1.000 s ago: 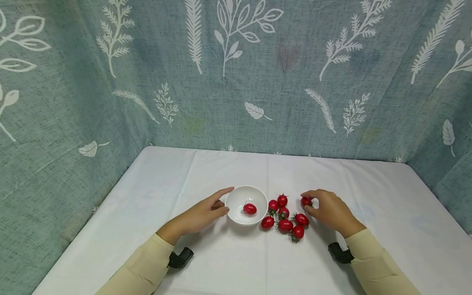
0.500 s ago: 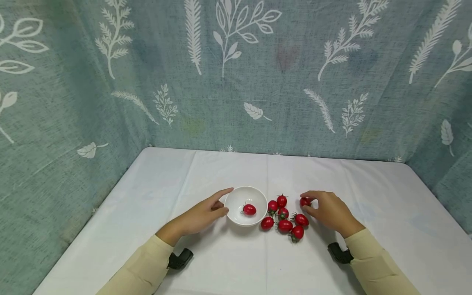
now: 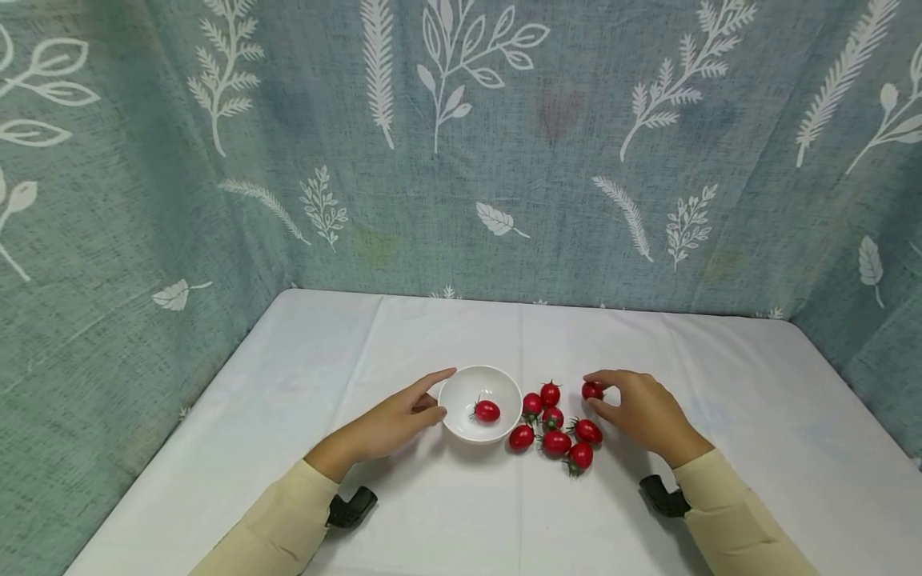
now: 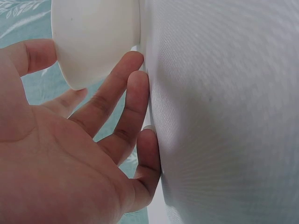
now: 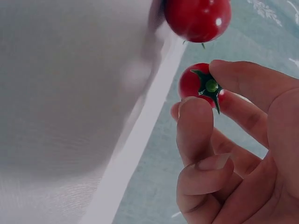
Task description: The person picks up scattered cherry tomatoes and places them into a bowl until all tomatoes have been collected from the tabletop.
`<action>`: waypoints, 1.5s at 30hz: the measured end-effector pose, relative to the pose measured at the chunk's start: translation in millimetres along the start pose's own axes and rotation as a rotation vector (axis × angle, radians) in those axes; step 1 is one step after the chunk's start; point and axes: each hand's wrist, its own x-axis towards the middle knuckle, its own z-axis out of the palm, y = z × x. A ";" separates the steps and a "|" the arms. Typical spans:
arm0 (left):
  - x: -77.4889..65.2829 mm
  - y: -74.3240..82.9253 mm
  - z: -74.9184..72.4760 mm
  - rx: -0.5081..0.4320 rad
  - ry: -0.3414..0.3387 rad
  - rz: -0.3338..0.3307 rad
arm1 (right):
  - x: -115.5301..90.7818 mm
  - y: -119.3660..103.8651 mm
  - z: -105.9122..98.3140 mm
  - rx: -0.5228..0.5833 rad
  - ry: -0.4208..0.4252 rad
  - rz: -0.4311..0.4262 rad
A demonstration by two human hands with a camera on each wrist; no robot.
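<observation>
A white bowl (image 3: 458,394) stands on the table with one red cherry tomato (image 3: 487,411) inside. At its left side is my left hand (image 3: 394,418), thumb and forefinger spread and touching the bowl's outside; the other fingers lie against the cloth in the left wrist view. My right hand (image 3: 639,410) pinches another cherry tomato (image 5: 188,87) between thumb and fingertips, its green calyx facing the right wrist camera. Between bowl and right hand lies a loose cluster of cherry tomatoes (image 3: 556,442), several with green calyxes.
A white cloth (image 3: 446,512) covers the table, with faint fold lines. Behind and to the left hangs a blue-green curtain (image 3: 324,96) printed with white leaves. Black straps (image 3: 353,507) sit at both wrists, beside cream sleeves.
My right hand has shifted slightly left with the pinched cherry tomato. The left hand, the bowl and the clustered cherry tomatoes keep their places.
</observation>
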 end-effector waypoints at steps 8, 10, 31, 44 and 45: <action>-1.1 1.5 -0.3 0.003 0.000 0.004 | -2.0 -10.9 -2.2 -0.014 0.016 -0.041; -0.8 1.1 0.1 0.003 -0.001 -0.001 | -3.0 -14.3 -3.0 -0.013 0.016 -0.050; 0.9 -1.5 1.3 0.000 0.002 0.001 | -2.5 -65.6 -5.6 0.053 0.005 -0.164; 1.1 -2.8 1.6 -0.001 0.001 0.002 | 11.9 -86.4 9.1 0.073 0.000 -0.244; 1.0 -2.9 1.4 0.001 0.000 0.004 | 13.3 -87.8 10.4 0.069 -0.007 -0.245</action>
